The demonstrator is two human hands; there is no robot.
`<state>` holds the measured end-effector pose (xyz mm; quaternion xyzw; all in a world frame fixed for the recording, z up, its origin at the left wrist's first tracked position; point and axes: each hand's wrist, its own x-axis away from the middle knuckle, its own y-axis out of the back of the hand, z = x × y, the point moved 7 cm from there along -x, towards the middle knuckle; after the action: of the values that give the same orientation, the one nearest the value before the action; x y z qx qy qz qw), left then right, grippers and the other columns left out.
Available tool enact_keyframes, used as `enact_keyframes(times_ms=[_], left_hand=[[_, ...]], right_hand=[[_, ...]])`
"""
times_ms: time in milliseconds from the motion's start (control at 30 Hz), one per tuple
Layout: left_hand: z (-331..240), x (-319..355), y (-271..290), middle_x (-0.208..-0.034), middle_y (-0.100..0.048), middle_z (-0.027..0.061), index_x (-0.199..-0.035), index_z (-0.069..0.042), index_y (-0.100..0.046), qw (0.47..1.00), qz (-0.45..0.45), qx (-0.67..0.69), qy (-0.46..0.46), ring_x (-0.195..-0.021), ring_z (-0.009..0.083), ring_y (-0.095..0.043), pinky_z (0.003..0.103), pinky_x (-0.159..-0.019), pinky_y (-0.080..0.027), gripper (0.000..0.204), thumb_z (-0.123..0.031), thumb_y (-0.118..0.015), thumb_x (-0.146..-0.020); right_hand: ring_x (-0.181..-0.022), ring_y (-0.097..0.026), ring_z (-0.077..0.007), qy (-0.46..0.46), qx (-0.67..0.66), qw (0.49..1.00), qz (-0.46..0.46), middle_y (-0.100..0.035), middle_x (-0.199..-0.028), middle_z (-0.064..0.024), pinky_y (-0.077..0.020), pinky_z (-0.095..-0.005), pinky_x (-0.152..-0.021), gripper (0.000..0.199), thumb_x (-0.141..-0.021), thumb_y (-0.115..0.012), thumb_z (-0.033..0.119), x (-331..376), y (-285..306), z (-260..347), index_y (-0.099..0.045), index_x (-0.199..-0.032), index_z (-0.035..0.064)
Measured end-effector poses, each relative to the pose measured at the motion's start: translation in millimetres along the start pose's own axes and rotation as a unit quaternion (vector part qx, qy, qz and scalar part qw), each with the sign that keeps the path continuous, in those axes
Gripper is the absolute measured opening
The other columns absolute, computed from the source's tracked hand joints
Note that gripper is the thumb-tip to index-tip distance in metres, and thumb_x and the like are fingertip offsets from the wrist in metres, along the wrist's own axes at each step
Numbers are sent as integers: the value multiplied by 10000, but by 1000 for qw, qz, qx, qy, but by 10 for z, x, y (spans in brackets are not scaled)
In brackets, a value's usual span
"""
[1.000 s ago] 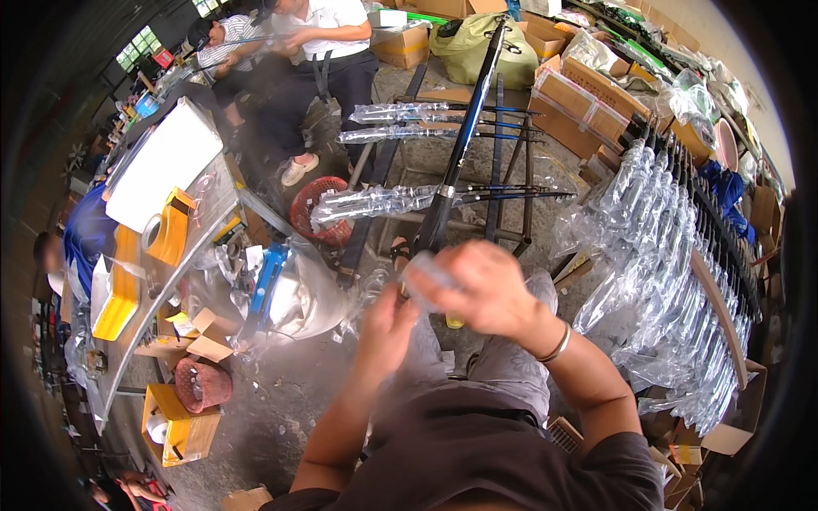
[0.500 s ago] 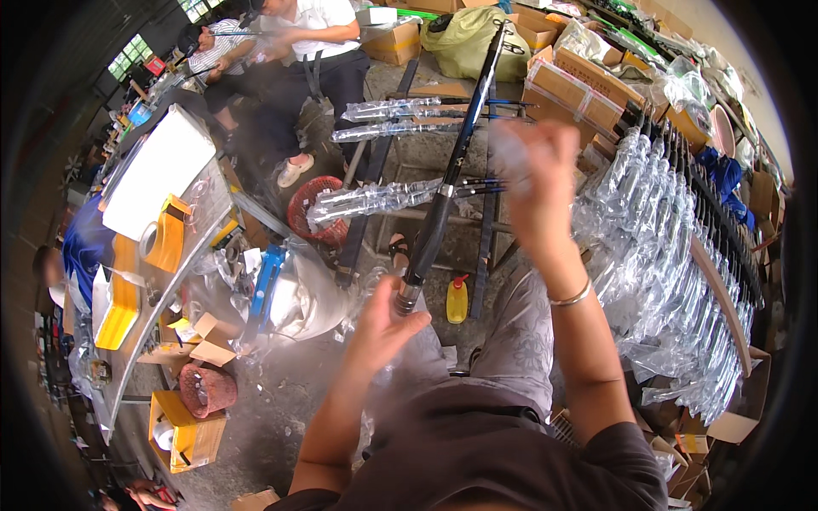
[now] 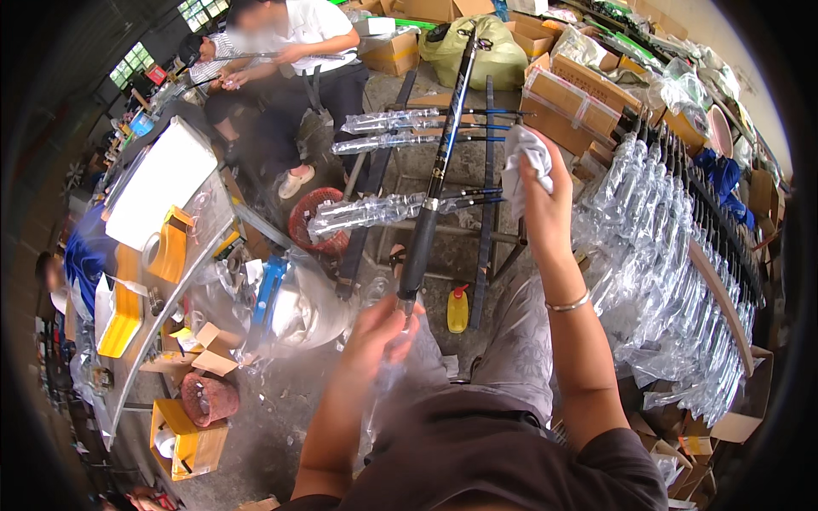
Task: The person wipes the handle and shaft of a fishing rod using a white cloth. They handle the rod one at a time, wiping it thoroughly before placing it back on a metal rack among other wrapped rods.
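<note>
At the centre of the head view, the left hand (image 3: pixel 379 328) is closed around the butt end of a long black fishing rod (image 3: pixel 434 183), which runs from there up toward the top middle of the frame. Right of it, the right hand (image 3: pixel 541 200) is raised and pinches a crumpled white cloth (image 3: pixel 524 157), held just beside the rod's upper length but not touching it. Clear plastic film hangs below the left hand, against the person's lap.

Behind the rod, a metal rack (image 3: pixel 486 170) carries several rods in clear plastic sleeves (image 3: pixel 375 211), lying crosswise. Along the right edge of the frame, many more sleeved rods (image 3: pixel 673 255) lean in a row. At lower centre a small yellow bottle (image 3: pixel 457 309) stands on the floor. Left of frame, a worktop (image 3: pixel 162 183) bears yellow tape dispensers, and other people sit at the upper left.

By the look of it, the rod is being wiped down; bringing the cloth onto the shaft would call for a steady grip at the butt.
</note>
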<state>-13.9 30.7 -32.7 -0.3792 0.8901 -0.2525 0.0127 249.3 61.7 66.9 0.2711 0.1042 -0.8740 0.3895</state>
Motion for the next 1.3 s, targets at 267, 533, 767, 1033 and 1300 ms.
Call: enact_keyframes(times_ms=[267,533,767,1033,1300], left_hand=[[145,-8,-77,-732,-502,48,-1078,32,-483,995,55,56,62,-446,61,-376,205,-390,-296,405,-344,-510,-930],[234,9,3,-730,-514,35,-1088,8,-492,995,-54,-34,80,-466,64,-407,199,-417,-312,268,-193,-547,-919],[47,5,133,-704,-523,10,-1043,-9,-511,918,-112,-372,-78,-565,90,-472,257,-508,-381,218,-107,-602,-870],[236,102,227,-660,-485,-31,-977,-37,-499,895,-121,-428,-35,-510,62,-416,217,-469,-349,163,-174,-552,-906],[436,194,-50,-636,-415,-19,-1009,-30,-492,990,31,24,136,-473,72,-370,221,-429,-302,288,-295,-555,-913]], right_hand=[[-845,-633,-164,-375,-520,739,206,-646,-965,-69,-511,-284,-761,364,-914,-544,344,631,-643,-84,-549,-1118,42],[-797,-642,-188,-326,-443,809,207,-649,-928,-117,-517,-305,-728,311,-886,-606,236,640,-727,-50,-534,-1086,8],[-796,-654,-223,-328,-415,832,168,-649,-940,-144,-539,-342,-719,300,-914,-559,242,679,-692,-134,-530,-1085,-3],[-765,-646,-209,-287,-349,883,126,-649,-910,-146,-535,-349,-692,311,-936,-516,281,557,-588,-237,-529,-1084,8],[-861,-594,-235,-227,-567,768,193,-515,-774,-53,-512,-420,-830,388,-931,-451,419,482,-672,-156,-512,-951,36]])
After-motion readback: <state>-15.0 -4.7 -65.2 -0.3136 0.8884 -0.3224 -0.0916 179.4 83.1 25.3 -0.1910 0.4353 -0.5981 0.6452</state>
